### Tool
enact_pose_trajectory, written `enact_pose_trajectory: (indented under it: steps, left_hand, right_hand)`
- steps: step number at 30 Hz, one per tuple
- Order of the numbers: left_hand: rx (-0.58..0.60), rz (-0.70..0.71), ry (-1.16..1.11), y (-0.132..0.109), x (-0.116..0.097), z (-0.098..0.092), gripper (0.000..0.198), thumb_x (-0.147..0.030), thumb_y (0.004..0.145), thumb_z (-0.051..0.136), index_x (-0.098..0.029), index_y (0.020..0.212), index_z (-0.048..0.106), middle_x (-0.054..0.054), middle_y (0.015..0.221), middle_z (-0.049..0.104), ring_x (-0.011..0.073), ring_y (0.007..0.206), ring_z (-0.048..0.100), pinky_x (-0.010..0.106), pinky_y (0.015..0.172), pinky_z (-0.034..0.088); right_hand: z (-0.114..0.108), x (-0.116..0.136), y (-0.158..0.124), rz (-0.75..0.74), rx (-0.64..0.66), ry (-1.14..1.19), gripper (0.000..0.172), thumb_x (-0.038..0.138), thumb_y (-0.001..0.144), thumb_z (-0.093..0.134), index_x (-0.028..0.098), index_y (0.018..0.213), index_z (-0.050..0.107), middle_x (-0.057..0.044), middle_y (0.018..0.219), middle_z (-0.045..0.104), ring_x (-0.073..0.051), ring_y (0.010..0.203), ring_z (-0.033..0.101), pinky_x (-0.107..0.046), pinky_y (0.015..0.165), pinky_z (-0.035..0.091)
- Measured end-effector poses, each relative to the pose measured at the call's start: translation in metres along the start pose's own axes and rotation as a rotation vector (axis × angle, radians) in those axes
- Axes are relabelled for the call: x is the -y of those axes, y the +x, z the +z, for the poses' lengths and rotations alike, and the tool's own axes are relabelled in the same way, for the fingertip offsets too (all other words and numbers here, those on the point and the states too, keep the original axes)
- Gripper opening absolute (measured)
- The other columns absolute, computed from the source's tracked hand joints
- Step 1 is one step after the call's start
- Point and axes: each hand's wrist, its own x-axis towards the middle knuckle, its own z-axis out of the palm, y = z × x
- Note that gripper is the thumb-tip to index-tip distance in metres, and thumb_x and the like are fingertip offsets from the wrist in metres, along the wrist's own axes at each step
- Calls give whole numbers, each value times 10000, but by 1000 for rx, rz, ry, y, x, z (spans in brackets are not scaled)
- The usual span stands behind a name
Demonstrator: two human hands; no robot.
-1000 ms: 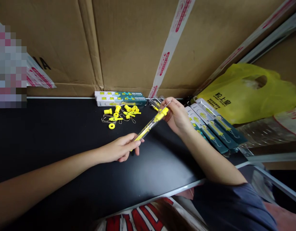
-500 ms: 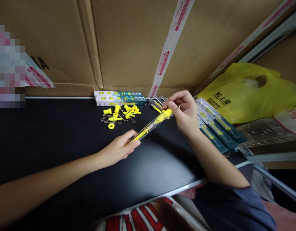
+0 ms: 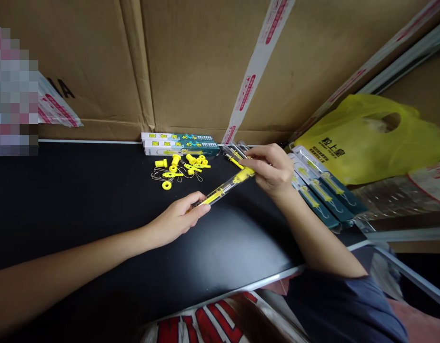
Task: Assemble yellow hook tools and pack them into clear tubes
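Observation:
A clear tubular spring scale (image 3: 224, 189) with yellow inner parts slants up to the right between my hands. My left hand (image 3: 182, 213) is closed around its lower end, thumb on top. At the upper end, the fingers of my right hand (image 3: 273, 169) are closed on the yellow cap (image 3: 244, 174), partly hiding it. Behind my left hand lie loose yellow plugs (image 3: 176, 159), a yellow ring (image 3: 166, 185), yellow slotted pieces (image 3: 173, 175) and wire hooks (image 3: 158, 176). More clear tubes (image 3: 234, 156) with yellow parts lie just beyond my right hand, which partly covers them.
Two printed boxes (image 3: 180, 145) lie against the cardboard (image 3: 191, 62) at the back of the black table (image 3: 80, 200). Several green and white boxes (image 3: 318, 190) lie at the right. A yellow plastic bag (image 3: 370, 138) sits behind them, above clear plastic wrapping (image 3: 380, 200).
My right hand has turned over the tube's upper end, its fingers now wrapped around the yellow cap. The wire at that end is now hidden. The left hand keeps its hold.

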Motion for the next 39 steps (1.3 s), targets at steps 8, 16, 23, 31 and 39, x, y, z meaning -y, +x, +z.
enact_pose_trajectory:
  steps: [8,16,23,31,39]
  left_hand:
    - [48,-37,-41,4,-1,1,313,-506,901,476,-195,879,451,-97,535,362,38,420,259,132,361,199]
    - [46,-10,91,5,1,-3,278,-476,929,427,-200,945,452,-65,591,538,31,393,264,152,370,188]
    - [48,2,84,4,2,1,292,-466,930,425,-204,1056,449,-22,725,626,34,398,260,177,381,204]
    - [25,5,124,3,1,1,329,-480,925,428,-203,1100,454,37,866,691,41,412,282,197,384,208]
    - [73,-35,136,2,1,0,317,-476,928,419,-198,1076,451,39,862,698,33,395,261,199,372,184]
  right_hand:
    - [10,20,0,282,-124,390,333,119,792,457,277,620,695,-13,731,646,-182,717,597,-363,682,486]
    - [1,-16,9,599,-284,811,213,52,666,465,205,584,587,3,678,601,-108,547,556,-262,510,435]
    - [-1,-31,12,700,-351,895,158,109,662,614,208,624,498,35,713,566,-73,531,547,-222,472,429]
    - [-3,-18,15,649,-344,896,145,110,656,625,198,642,511,30,739,584,-66,536,553,-217,482,425]
    - [-3,-23,14,671,-279,970,146,66,643,585,202,635,535,31,734,606,-73,529,555,-215,469,420]
